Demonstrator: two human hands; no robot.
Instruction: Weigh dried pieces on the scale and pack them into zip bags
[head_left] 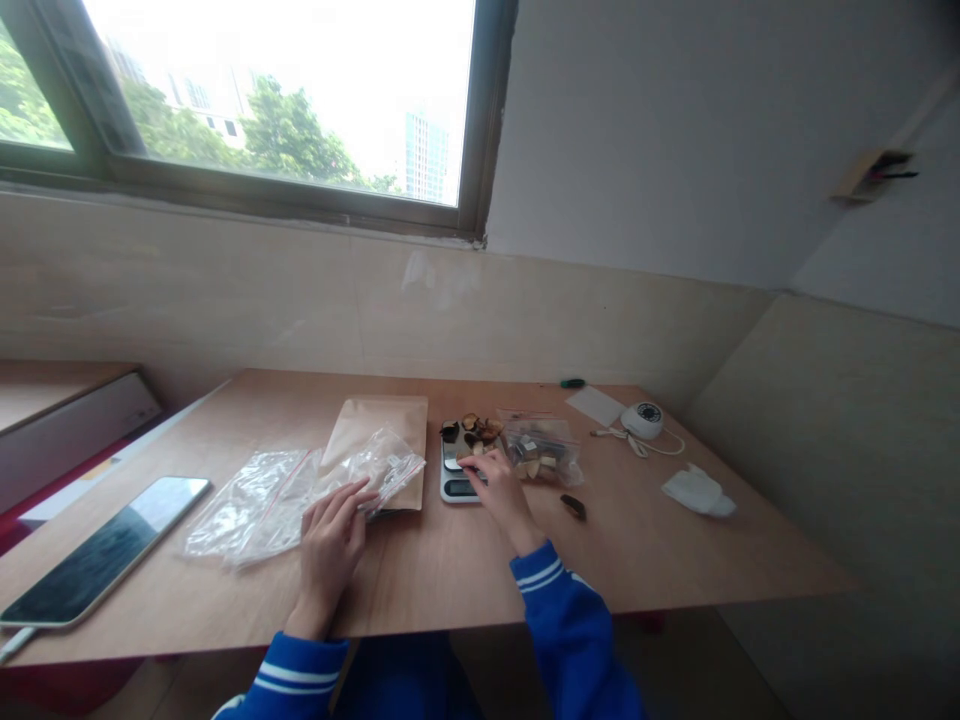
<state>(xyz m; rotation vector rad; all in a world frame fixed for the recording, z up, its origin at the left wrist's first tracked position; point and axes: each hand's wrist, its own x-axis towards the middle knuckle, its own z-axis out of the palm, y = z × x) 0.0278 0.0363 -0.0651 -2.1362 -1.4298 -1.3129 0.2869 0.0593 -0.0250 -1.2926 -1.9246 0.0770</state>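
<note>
My right hand [506, 497] is over a small white digital scale [454, 490], its fingers bent together at several brown dried slices [487, 430] on the weighing plate. A tan slice shows at the fingertips, partly hidden by them. My left hand [334, 530] rests at the edge of a crumpled clear zip bag [386, 465], fingers stretched forward and slightly apart. Under that bag lies a brown kraft paper pouch [382, 415]. Right of the scale, a clear zip bag [536, 440] holds more dried slices. A single dark slice [573, 507] lies on the table.
Flat clear plastic bags [262, 500] and a phone [101, 550] with a cable lie on the left of the wooden table [420, 590]. To the right are a white round device [642, 420] with a cord, white paper [596, 405], a crumpled tissue [699, 492] and a green-handled tool [572, 383].
</note>
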